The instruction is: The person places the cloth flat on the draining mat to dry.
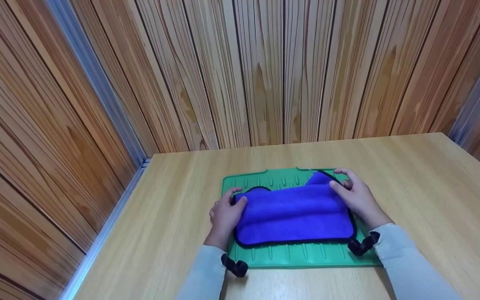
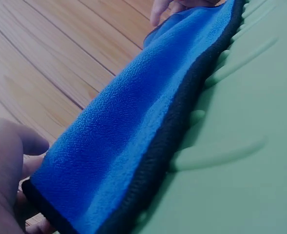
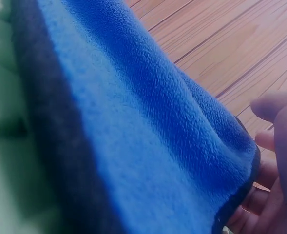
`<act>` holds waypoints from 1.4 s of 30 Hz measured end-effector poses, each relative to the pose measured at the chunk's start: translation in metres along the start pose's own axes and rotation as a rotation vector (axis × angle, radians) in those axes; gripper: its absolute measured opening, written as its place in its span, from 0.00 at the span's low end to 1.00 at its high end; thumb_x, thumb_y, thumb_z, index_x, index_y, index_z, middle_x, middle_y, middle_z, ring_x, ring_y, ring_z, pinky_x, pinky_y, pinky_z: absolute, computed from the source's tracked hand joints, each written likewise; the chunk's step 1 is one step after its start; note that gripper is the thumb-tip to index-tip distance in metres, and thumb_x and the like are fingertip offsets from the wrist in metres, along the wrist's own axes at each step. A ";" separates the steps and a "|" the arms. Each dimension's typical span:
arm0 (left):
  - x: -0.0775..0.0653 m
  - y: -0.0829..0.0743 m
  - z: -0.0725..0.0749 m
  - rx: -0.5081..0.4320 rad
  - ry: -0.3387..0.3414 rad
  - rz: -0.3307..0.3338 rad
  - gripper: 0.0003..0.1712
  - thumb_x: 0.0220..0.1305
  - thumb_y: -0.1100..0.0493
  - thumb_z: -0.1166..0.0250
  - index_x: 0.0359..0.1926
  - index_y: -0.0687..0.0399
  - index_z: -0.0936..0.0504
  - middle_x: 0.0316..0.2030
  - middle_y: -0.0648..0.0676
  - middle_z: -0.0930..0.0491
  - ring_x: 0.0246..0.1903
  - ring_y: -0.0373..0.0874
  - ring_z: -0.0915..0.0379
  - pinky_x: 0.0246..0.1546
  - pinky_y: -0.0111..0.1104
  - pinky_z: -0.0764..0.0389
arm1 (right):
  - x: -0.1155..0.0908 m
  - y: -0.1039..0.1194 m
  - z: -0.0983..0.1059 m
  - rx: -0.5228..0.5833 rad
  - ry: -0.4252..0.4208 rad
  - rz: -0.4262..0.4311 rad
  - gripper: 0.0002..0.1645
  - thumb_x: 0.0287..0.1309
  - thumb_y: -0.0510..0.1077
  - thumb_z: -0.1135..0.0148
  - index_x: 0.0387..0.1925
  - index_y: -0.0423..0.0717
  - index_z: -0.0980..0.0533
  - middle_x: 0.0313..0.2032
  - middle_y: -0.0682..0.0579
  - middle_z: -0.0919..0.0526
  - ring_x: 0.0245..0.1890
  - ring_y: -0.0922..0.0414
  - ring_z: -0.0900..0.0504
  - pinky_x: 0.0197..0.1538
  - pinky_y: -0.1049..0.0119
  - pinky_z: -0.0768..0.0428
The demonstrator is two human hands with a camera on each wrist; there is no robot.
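Observation:
A blue-purple cloth (image 1: 294, 214) with a black bound edge lies over a green ribbed mat (image 1: 298, 260), its upper part folded towards the viewer. One corner sticks up past the fold at the back right. At the cloth's left end, my left hand (image 1: 226, 212) holds the edge, thumb on the near side and fingers behind. My right hand (image 1: 358, 198) holds the right end in a like way. Seen from the left wrist, the cloth (image 2: 114, 112) slopes up from the mat. Some right fingers (image 3: 255, 200) are partly hidden behind the black edge.
The mat lies on a light wooden table (image 1: 173, 216). Wood-plank walls (image 1: 261, 75) stand behind and to the left, with a metal strip (image 1: 102, 83) at the left corner. Black wrist-worn pieces (image 1: 236, 266) sit at both sleeve cuffs.

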State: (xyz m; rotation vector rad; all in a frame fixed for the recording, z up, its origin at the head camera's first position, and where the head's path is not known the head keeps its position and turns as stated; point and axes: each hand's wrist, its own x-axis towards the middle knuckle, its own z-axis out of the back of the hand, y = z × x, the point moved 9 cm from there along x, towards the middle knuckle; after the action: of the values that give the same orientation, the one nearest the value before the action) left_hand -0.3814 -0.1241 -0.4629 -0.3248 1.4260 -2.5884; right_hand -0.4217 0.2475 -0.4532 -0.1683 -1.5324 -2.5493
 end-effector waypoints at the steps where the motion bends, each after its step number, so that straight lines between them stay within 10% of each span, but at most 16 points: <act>1: 0.000 0.000 0.000 -0.002 0.009 -0.002 0.19 0.68 0.46 0.36 0.59 0.36 0.18 0.57 0.55 0.19 0.61 0.57 0.32 0.67 0.61 0.53 | 0.000 0.000 0.000 -0.003 0.008 -0.005 0.34 0.72 0.58 0.43 0.70 0.47 0.36 0.27 0.53 0.29 0.28 0.55 0.29 0.36 0.62 0.33; 10: -0.003 0.002 -0.005 0.010 0.062 -0.021 0.21 0.70 0.45 0.36 0.61 0.39 0.18 0.63 0.53 0.22 0.66 0.60 0.36 0.67 0.63 0.53 | -0.003 -0.002 -0.010 0.001 0.097 0.012 0.38 0.70 0.59 0.40 0.73 0.49 0.40 0.49 0.37 0.17 0.48 0.46 0.19 0.53 0.52 0.25; 23: -0.014 0.003 -0.003 0.024 0.285 -0.240 0.34 0.67 0.44 0.32 0.71 0.42 0.28 0.62 0.59 0.22 0.62 0.56 0.26 0.68 0.59 0.63 | -0.033 -0.008 -0.009 -0.045 0.282 0.058 0.48 0.68 0.54 0.36 0.80 0.58 0.51 0.57 0.31 0.22 0.56 0.42 0.20 0.57 0.49 0.23; 34: -0.025 0.006 -0.003 0.092 0.344 -0.335 0.33 0.66 0.48 0.31 0.70 0.38 0.28 0.66 0.56 0.25 0.65 0.57 0.31 0.70 0.59 0.64 | -0.046 -0.005 -0.010 -0.142 0.294 0.080 0.40 0.71 0.51 0.39 0.78 0.62 0.45 0.32 0.48 0.28 0.31 0.53 0.26 0.37 0.64 0.28; 42: -0.032 0.006 0.003 0.046 0.391 -0.377 0.27 0.67 0.52 0.31 0.65 0.44 0.24 0.64 0.52 0.23 0.62 0.52 0.29 0.69 0.56 0.64 | -0.056 -0.007 -0.007 -0.145 0.324 0.062 0.40 0.70 0.53 0.39 0.77 0.62 0.44 0.29 0.50 0.28 0.31 0.53 0.25 0.35 0.65 0.28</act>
State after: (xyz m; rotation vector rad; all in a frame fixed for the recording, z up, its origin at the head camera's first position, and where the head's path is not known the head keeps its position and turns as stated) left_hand -0.3499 -0.1215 -0.4697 -0.0859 1.5432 -3.1227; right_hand -0.3685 0.2487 -0.4730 0.1700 -1.2060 -2.4878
